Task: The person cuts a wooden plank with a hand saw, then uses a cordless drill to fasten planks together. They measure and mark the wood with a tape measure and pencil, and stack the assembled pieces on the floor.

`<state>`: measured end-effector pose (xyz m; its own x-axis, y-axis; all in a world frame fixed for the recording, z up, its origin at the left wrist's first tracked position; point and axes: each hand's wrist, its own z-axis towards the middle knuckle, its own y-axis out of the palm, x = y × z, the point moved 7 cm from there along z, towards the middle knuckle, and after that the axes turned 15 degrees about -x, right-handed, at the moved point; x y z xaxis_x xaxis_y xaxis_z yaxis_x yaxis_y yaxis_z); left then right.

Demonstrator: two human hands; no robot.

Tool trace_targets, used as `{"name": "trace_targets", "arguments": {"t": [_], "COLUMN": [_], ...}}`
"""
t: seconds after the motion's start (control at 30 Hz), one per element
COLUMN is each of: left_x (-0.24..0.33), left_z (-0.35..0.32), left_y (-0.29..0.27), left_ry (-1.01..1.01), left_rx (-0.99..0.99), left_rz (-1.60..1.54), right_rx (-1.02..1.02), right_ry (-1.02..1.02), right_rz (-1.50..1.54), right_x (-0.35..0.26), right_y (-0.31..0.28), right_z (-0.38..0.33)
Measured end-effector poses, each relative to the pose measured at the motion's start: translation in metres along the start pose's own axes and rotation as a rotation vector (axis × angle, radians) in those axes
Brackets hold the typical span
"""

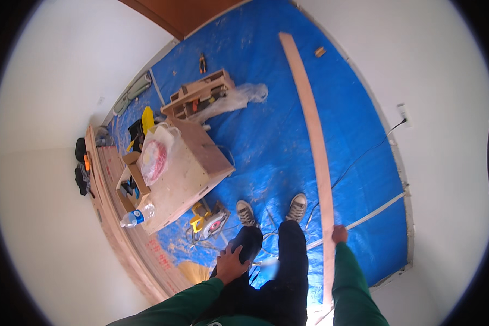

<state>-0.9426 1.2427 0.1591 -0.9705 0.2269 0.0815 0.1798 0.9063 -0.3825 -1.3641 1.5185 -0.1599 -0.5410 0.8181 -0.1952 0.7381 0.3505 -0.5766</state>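
My left hand [232, 265] rests on my left thigh near the knee, its fingers spread and holding nothing. At the right edge of a long, narrow wooden board [314, 130] is my right hand [339, 234], closed against that edge; its fingertips are hidden. The board runs from beside my right leg far across the blue sheeting. Left of my shoes stands a circular saw [207, 221] with a yellow handle and a round blade guard, apart from both hands.
Blue sheeting [266, 141] covers the floor. A plywood box [187, 174] carries a plastic bag [156, 157], with a water bottle [138, 216] beside it. Beyond lie a wooden tool tray [201, 92] and pliers [202, 63]. Stacked boards [163, 266] line the left; a cord [358, 160] reaches a wall outlet.
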Motion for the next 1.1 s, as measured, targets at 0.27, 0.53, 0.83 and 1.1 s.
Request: {"name": "trace_targets", "arguments": {"t": [0.27,0.53,0.83,1.1], "left_x": [-0.064,-0.122,-0.182,-0.135], "left_z": [0.022,-0.042,-0.059,-0.071], "left_y": [0.005,-0.062,-0.078,0.001], "left_ry": [0.169,0.206,0.249,0.115], "left_rx": [-0.208,-0.340,-0.086,-0.177], "left_rz": [-0.507,-1.055,-1.332,-1.437], "right_rx": [-0.415,-0.513,-0.464,-0.542], "right_ry": [0.191,0.225,-0.003,-0.074], "right_rz": [0.956,0.935,0.922,0.783], "right_x": [-0.058,-0.135,-0.212,-0.147], "right_y": [0.026,-0.112,-0.229,-0.287], "right_z": [-0.166,-0.244,-0.199,-0.123]}}
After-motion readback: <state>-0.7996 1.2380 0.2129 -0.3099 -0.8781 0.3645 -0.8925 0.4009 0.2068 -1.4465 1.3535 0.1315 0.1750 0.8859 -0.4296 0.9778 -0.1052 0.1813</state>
